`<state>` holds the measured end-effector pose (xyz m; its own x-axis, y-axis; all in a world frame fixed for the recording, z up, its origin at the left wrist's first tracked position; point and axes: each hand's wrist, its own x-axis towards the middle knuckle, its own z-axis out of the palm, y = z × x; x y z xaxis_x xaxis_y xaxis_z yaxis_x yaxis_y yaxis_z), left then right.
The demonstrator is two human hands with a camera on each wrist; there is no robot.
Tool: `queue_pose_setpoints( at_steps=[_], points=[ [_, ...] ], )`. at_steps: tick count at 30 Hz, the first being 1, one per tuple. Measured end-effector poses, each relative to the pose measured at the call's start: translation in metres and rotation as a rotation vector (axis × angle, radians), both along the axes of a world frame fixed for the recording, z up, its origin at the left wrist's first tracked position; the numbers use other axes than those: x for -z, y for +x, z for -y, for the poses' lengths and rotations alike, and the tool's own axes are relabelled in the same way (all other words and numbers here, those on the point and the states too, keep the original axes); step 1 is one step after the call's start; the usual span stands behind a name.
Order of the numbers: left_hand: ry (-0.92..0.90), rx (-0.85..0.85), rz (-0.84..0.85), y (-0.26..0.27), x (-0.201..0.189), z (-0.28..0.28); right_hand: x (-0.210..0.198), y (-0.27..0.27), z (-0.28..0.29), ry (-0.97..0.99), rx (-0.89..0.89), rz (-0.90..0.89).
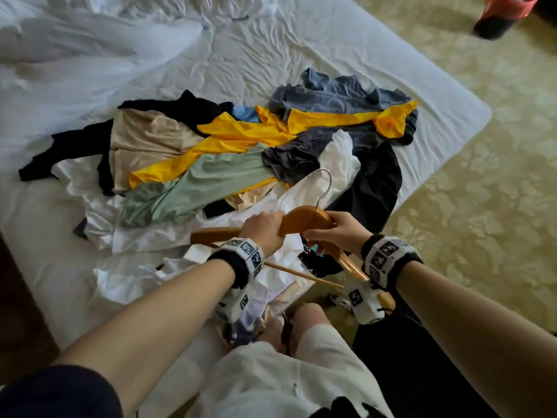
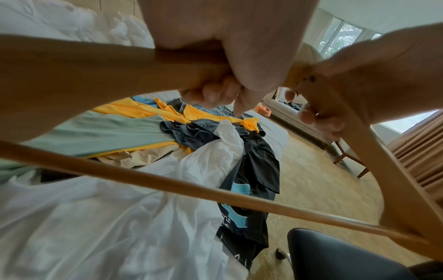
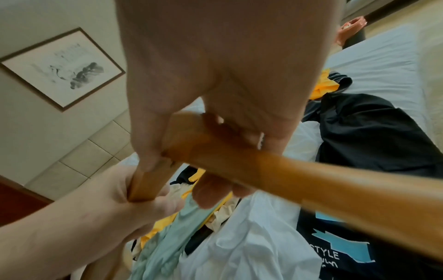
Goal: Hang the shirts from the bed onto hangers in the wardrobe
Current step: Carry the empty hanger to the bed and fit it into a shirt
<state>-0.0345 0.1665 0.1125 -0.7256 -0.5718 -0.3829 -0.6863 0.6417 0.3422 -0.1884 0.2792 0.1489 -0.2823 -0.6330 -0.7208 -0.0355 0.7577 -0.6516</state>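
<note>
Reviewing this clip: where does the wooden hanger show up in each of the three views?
Head: wooden hanger low centre, gripped by left hand and right hand.
Left wrist: fills the frame; its bar crosses diagonally.
Right wrist: arm runs centre to right edge.
Shared landmark: black printed shirt.

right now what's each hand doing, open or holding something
Left hand: closed around the wooden hanger, on its left shoulder.
Right hand: closed around the same hanger, on its right shoulder just below the hook.
</note>
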Motion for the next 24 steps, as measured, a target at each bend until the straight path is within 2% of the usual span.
queue_pose_setpoints(
  at_steps=[4,7,9,11,14,16,18,24],
  points=[
    [0.003,0.068,-0.032,-0.015,0.020,0.018,0.007,-0.014,0.033,0.098,0.029,0.305],
    [-0.072,0.106,-0.138,-0.019,0.044,0.026,0.027,-0.017,0.056,0.176,0.046,0.354],
    [-0.141,0.026,-0.235,-0.013,0.060,0.029,0.048,-0.017,0.064,0.127,0.065,0.278],
    [-0.181,-0.081,-0.244,0.003,0.083,0.027,0.075,-0.019,0.068,0.050,0.096,0.194],
    [0.034,-0.148,-0.082,0.032,0.112,0.014,0.111,-0.021,0.065,-0.074,0.125,0.138],
    [0.179,-0.167,0.088,0.045,0.128,0.003,0.134,-0.026,0.063,-0.053,0.081,0.050],
    [0.271,-0.156,0.193,0.052,0.147,-0.011,0.156,-0.029,0.062,-0.040,0.085,0.038],
    [0.359,-0.164,0.207,0.041,0.183,-0.037,0.190,-0.022,0.060,-0.008,0.050,-0.043]
  ],
)
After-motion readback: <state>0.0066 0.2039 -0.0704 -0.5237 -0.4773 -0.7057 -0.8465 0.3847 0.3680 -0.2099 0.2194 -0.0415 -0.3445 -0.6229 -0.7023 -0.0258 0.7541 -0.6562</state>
